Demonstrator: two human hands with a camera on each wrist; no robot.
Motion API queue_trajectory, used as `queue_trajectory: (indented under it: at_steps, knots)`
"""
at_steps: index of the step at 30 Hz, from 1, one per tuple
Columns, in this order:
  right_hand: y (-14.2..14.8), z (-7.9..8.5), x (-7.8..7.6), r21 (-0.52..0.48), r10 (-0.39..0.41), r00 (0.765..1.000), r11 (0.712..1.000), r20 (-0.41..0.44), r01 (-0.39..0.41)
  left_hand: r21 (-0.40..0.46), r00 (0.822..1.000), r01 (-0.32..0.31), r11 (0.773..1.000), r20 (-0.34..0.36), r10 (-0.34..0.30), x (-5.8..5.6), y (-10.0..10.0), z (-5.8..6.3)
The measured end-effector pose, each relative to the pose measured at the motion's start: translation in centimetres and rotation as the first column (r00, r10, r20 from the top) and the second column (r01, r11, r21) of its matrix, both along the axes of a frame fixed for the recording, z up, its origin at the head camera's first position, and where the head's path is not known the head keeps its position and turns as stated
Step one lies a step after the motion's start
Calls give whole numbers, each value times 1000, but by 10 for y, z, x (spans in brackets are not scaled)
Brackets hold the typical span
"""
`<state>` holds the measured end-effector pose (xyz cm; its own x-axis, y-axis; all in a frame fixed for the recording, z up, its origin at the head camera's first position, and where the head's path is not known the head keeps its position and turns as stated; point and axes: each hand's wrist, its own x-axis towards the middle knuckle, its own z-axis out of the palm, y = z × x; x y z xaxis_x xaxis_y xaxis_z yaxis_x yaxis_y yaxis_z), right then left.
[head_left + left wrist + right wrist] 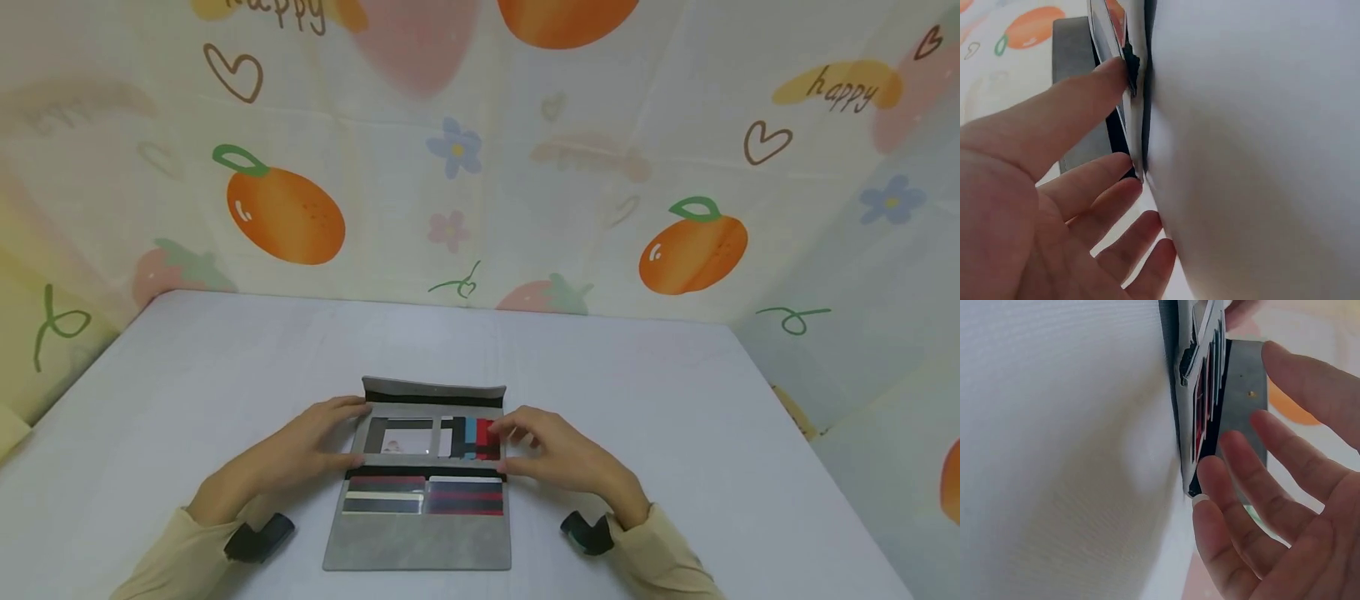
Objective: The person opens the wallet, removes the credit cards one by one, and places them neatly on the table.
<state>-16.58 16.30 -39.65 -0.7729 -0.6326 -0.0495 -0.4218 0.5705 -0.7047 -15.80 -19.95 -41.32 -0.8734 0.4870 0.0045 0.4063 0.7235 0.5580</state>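
Observation:
A grey long wallet (420, 546) lies unfolded on the table, its narrow flap raised at the far end. Several cards (465, 497) fill its near slots; a red card (483, 433) and a blue card (470, 433) sit in the upper right slots, beside a clear window (407, 436). My left hand (303, 442) touches the wallet's left edge with thumb and fingertips. At the right edge is my right hand (566, 450), fingers loosely bent, index fingertip by the red card. In the right wrist view, the right hand's thumb (1310, 381) appears apart from the card slots.
The white table (637, 383) spreads around the wallet. Behind it hangs a patterned cloth (525, 192) with oranges, flowers and hearts. Dark wrist devices sit at the left sleeve (180, 554) and the right sleeve (660, 550).

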Motion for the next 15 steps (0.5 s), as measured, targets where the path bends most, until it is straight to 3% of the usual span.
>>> queue_trajectory:
  at_steps: [15]
  knots:
    - [-11,0,-8,-16,6,999,1000,-48,-6,-14,996,84,996,-3,-84,8,-9,3]
